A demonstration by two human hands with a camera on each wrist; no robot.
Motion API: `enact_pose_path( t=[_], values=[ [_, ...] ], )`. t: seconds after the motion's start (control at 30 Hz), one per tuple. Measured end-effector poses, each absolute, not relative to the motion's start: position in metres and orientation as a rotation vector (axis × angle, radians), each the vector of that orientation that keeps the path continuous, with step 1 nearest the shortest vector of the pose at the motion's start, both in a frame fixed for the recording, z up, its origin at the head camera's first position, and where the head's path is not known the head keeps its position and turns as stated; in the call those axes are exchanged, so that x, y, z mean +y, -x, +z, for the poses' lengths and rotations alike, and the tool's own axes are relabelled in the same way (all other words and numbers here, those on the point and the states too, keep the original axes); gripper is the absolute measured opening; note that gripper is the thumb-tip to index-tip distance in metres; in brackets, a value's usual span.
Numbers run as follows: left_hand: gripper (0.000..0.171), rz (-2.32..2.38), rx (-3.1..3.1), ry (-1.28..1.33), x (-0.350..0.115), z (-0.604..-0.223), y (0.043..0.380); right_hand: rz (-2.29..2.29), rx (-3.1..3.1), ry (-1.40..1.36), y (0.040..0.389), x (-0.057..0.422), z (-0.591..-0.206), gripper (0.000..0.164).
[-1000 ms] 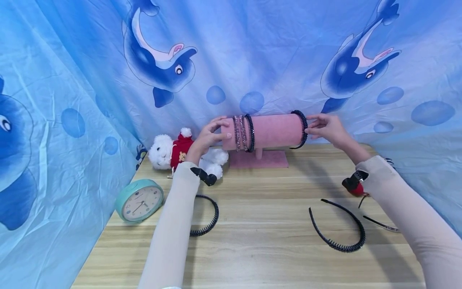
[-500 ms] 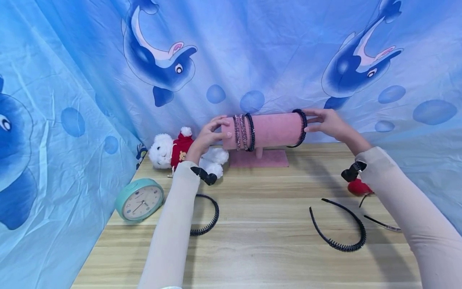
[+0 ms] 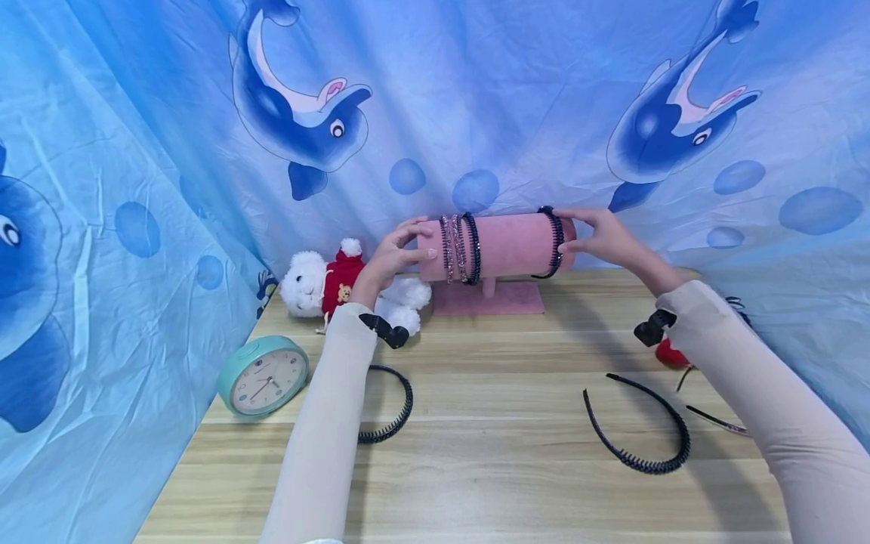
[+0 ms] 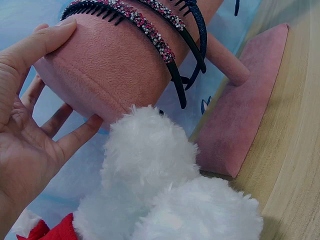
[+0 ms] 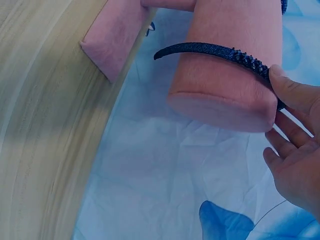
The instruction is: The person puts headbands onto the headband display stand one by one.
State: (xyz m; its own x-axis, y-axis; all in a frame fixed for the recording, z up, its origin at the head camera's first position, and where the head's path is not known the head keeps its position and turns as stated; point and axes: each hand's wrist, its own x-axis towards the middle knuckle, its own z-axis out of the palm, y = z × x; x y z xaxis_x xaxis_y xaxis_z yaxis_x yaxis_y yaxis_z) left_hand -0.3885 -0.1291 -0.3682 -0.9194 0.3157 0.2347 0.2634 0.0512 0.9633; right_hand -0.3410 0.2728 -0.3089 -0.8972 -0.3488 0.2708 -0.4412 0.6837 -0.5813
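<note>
A pink velvet headband stand (image 3: 510,245), a padded roll on a post and flat base, stands at the back. My left hand (image 3: 396,257) grips the roll's left end, thumb in front and fingers round the far side, as the left wrist view shows. Near that end sit two glittery pink headbands (image 4: 145,31) and a black headband (image 3: 472,249). At the roll's right end my right hand (image 3: 598,236) pinches another black headband (image 5: 215,50), the thumb against its beaded band. This headband lies over the roll a little in from the end face (image 5: 220,112).
A white plush bear (image 3: 303,285) in red lies left of the stand. In front are a teal alarm clock (image 3: 268,380), a black headband (image 3: 408,408) by the left sleeve, another (image 3: 652,465) at right, and a thin headband (image 3: 717,421) and red object (image 3: 669,353) near the right arm.
My right hand has moved left, and the black headband it pinches has slid from the roll's right edge inward along the roll. The left hand has stayed in place.
</note>
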Motion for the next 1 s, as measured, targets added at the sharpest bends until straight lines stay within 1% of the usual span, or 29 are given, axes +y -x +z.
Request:
enact_pose_path(
  t=[0.47, 0.7, 1.0],
  values=[
    [0.031, 2.056, 2.263, -0.630, -0.129, -0.371, 0.391, 0.928, -2.758, -0.754, 0.342, 0.245, -0.304, 0.062],
    [0.030, 2.056, 2.266, -0.612, -0.129, -0.371, 0.390, 0.936, -2.803, -0.752, 0.346, 0.233, -0.303, 0.066],
    [0.030, 2.058, 2.266, -0.612, -0.128, -0.370, 0.390, 0.919, -2.804, -0.841, 0.350, 0.219, -0.300, 0.072]
  ],
)
